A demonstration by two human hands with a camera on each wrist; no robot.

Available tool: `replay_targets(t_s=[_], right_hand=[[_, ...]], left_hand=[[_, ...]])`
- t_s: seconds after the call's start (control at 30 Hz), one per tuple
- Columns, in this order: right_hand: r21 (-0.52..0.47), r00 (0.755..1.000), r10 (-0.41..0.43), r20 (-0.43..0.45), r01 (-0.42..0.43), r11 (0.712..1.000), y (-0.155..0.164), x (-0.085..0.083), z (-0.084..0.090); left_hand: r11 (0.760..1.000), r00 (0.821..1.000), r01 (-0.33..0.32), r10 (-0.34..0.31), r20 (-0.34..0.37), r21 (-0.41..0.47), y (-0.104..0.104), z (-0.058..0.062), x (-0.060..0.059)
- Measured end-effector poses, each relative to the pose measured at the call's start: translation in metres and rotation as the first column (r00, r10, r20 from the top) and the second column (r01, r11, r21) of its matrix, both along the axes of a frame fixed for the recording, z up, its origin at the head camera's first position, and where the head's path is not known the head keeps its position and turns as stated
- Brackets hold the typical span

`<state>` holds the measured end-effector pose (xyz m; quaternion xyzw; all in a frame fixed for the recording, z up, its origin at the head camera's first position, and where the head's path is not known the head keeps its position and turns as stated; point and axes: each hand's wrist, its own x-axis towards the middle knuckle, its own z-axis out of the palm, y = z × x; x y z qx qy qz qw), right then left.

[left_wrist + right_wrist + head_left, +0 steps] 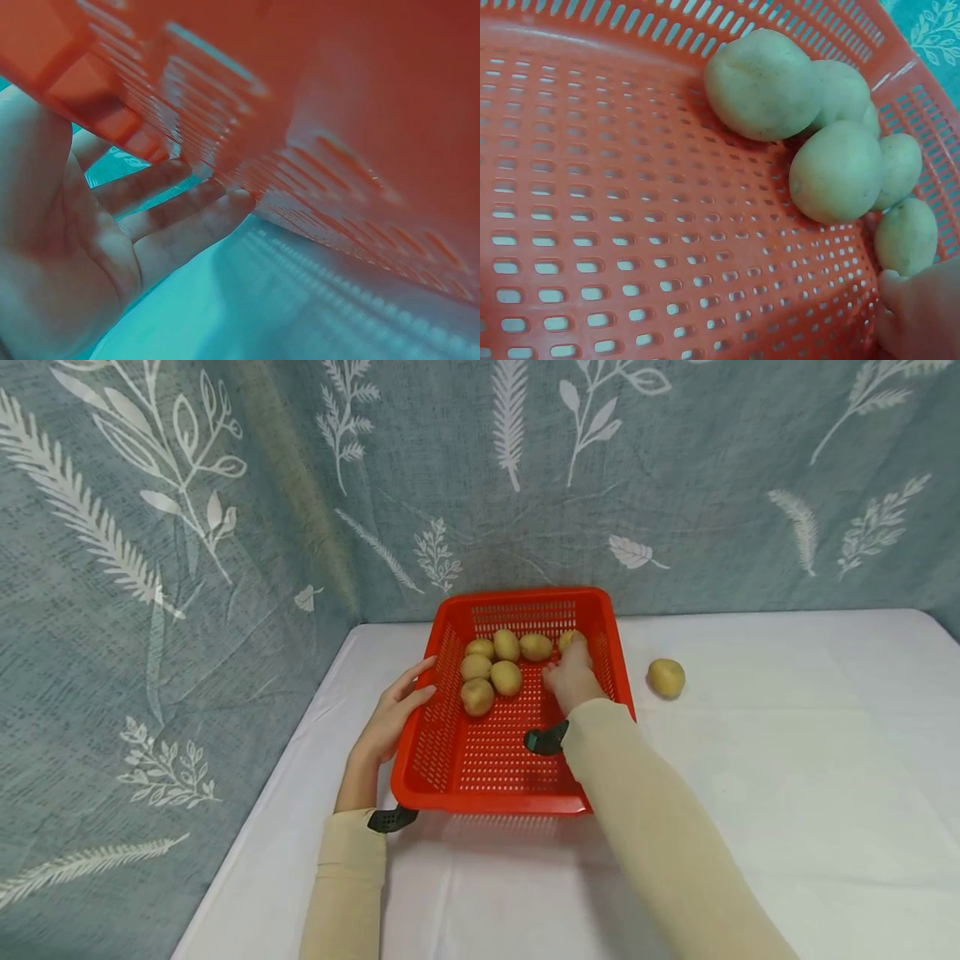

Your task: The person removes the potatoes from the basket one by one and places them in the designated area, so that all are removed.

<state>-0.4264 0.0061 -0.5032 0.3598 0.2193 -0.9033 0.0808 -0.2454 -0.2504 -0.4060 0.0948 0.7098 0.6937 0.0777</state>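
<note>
A red slotted basket (450,752) stands on the white table, with several yellow-brown potatoes (506,677) lying towards its back. My right hand (573,672) reaches inside at the back right. Its fingers curl over one potato (567,637) by the right wall. In the right wrist view only a fingertip (919,315) shows, beside a small potato (906,236). My left hand (393,714) rests flat against the outside of the basket's left wall. The left wrist view shows its fingers (176,225) straight under the red wall (337,135).
One more potato (666,677) lies alone on the table (787,760) to the right of the basket. A grey-blue leaf-print cloth (187,568) hangs close behind and to the left.
</note>
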Motion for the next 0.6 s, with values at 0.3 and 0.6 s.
replay_targets(t_s=[0.3, 0.6], right_hand=[[-0.075, 0.993, -0.092, -0.077, 0.086, 0.993, -0.01, 0.087, 0.102], [-0.063, 0.988, -0.152, -0.009, 0.151, 0.986, -0.011, 0.098, 0.118]], left_hand=[[1.0, 1.0, 0.0, 0.0, 0.011, 0.019, 0.001, -0.001, -0.001], [1.0, 1.0, -0.008, 0.008, 0.009, 0.004, -0.001, -0.002, -0.001]])
